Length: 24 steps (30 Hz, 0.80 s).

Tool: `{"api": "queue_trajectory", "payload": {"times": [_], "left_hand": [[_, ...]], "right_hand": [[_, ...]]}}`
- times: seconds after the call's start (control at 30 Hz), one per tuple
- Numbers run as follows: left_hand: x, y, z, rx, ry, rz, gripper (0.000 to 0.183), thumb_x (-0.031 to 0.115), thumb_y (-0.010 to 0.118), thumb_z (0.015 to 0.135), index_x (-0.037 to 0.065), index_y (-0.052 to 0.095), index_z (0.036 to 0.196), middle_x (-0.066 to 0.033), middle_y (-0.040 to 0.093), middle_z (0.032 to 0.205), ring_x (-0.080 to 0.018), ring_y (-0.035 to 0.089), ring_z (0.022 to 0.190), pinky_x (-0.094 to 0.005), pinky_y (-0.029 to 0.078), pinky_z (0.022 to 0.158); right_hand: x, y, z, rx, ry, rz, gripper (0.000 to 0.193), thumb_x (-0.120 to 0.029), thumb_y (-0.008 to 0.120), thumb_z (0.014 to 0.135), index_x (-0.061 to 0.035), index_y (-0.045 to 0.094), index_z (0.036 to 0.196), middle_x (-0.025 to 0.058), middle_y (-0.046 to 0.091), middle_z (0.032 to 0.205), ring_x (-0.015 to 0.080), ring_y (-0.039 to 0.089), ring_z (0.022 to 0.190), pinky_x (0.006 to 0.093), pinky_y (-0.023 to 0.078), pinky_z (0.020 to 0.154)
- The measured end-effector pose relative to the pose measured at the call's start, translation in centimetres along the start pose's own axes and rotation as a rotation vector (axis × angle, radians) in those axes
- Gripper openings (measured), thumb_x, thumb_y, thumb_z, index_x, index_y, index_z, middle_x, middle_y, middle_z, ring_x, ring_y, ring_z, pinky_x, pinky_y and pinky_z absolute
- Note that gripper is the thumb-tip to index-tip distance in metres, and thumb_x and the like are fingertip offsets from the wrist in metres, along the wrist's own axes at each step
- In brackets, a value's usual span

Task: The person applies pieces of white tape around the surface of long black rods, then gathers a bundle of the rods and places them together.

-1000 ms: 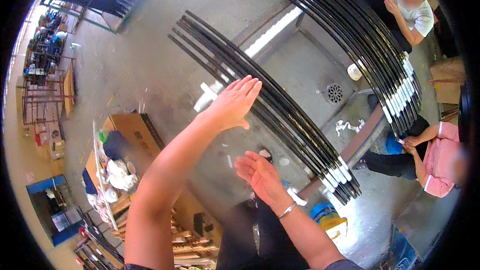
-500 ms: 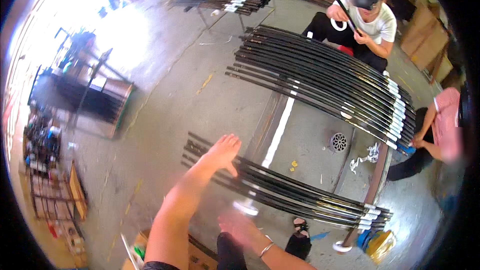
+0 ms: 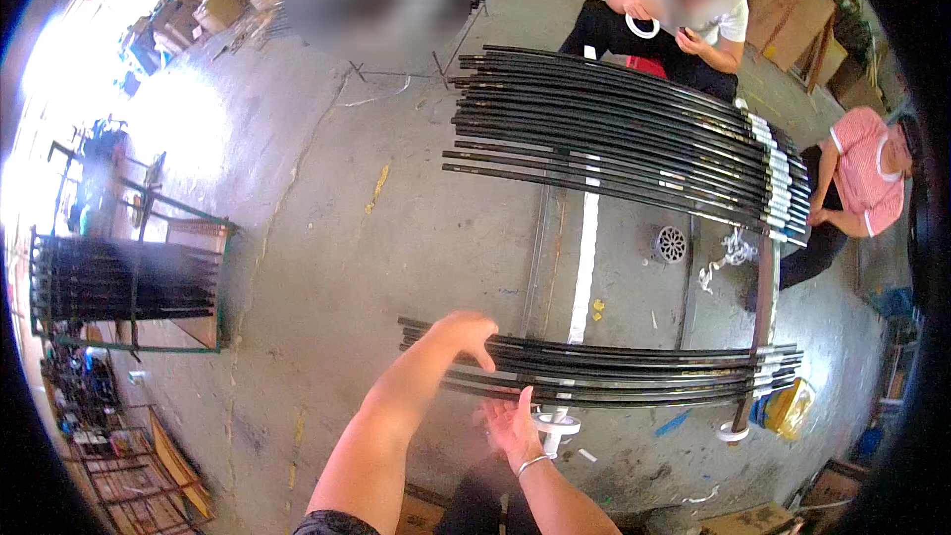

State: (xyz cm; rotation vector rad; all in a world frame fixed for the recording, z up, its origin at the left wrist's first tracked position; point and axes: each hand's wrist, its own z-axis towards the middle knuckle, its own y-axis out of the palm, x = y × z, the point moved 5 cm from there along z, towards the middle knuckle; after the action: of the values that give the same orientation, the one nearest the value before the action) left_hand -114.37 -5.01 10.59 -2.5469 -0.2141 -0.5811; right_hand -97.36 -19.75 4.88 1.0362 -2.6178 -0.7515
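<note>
Several slender black rods (image 3: 634, 368) with white bands near their right ends lie side by side across the near part of a low rack. My left hand (image 3: 471, 334) reaches over them near their left ends, thumb apart from the fingers; whether it touches them I cannot tell. Just in front of the rods, my right hand (image 3: 510, 428) is held palm up with its thumb raised, slightly blurred and holding nothing. Right beside it is a white ring-shaped piece (image 3: 557, 424) at the near end of the rack's white-covered bar (image 3: 584, 267).
Farther back, a larger row of black rods (image 3: 594, 119) crosses the same rack. A person in white (image 3: 731, 35) sits behind it holding a white ring; another in a pink top (image 3: 872, 163) sits at its right end. A rod-filled cart (image 3: 129, 277) stands left.
My view has shifted. My right hand has risen toward the near rods and turned palm up, while my left hand stays over them. The white-shirted person's long black rod no longer shows upright.
</note>
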Motion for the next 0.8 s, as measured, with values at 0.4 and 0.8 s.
{"api": "queue_trajectory", "payload": {"times": [0.4, 0.8], "left_hand": [[6.6, 1.4, -7.3, 0.003, 0.262, -0.25, 0.081, 0.027, 0.084, 0.062, 0.011, 0.045, 0.132, -0.0223, 0.065, 0.103, -0.0385, 0.063, 0.093, -0.0452, 0.05, 0.078], [-1.6, -6.8, -14.1, 0.125, 0.193, -0.089, 0.076, 0.033, 0.081, 0.068, 0.009, 0.045, 0.13, -0.0187, 0.066, 0.103, -0.0388, 0.064, 0.092, -0.0451, 0.052, 0.077]], "right_hand": [[2.6, 1.5, 1.0, -0.077, -0.111, 0.489, 0.029, -0.025, 0.062, 0.093, -0.0052, 0.057, 0.113, 0.0094, 0.063, 0.109, 0.0268, 0.059, 0.102, 0.0441, 0.047, 0.096], [5.6, 18.0, -1.3, -0.079, -0.502, 0.219, 0.024, -0.02, 0.067, 0.089, -0.0048, 0.058, 0.105, 0.0079, 0.062, 0.104, 0.0245, 0.059, 0.1, 0.0417, 0.048, 0.092]]}}
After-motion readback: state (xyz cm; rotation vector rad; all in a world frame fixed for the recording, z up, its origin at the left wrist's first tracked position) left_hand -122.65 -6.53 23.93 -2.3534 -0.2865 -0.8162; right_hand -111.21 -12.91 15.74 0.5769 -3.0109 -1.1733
